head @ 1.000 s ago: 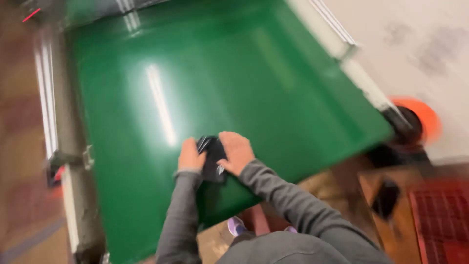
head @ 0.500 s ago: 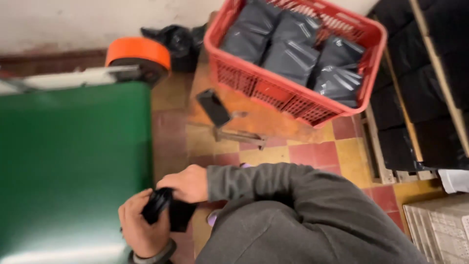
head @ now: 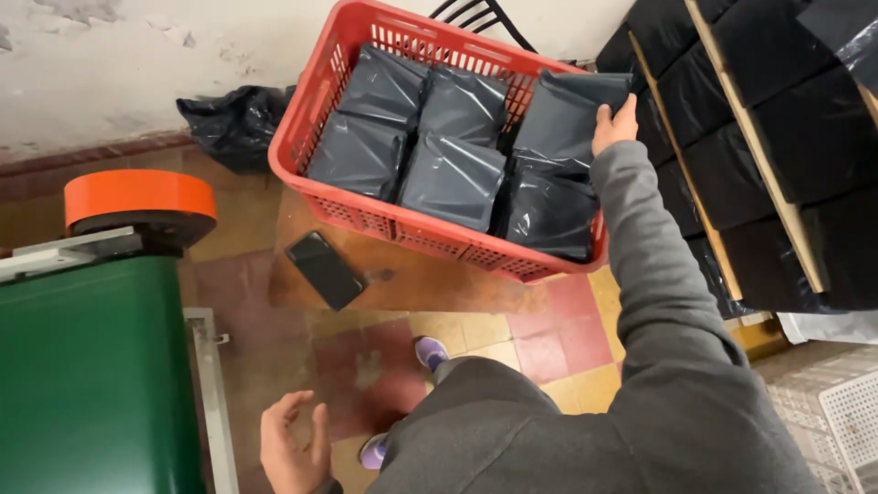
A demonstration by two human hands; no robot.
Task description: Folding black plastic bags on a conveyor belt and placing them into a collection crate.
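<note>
My right hand (head: 613,123) reaches out to the far right corner of a red plastic crate (head: 430,236), with its fingers curled over the top edge of a dark grey plastic mailer bag (head: 562,110). Several more grey bags (head: 453,178) stand packed in the crate. Low at the bottom of the view, my left hand (head: 293,444) hangs open and holds nothing, just right of the metal side rail (head: 212,402) of a green conveyor belt (head: 91,384).
The crate rests on a low wooden surface, where a dark flat phone-like slab (head: 325,268) also lies. An orange roller end (head: 137,197) caps the belt. A black rubbish bag (head: 229,123) sits by the wall. Black packages (head: 786,119) fill shelves at right; a white crate (head: 841,412) is below.
The view swung from the green belt to the crate. Both hands held a small dark package before; now the left hand is empty and the right has reached into the crate.
</note>
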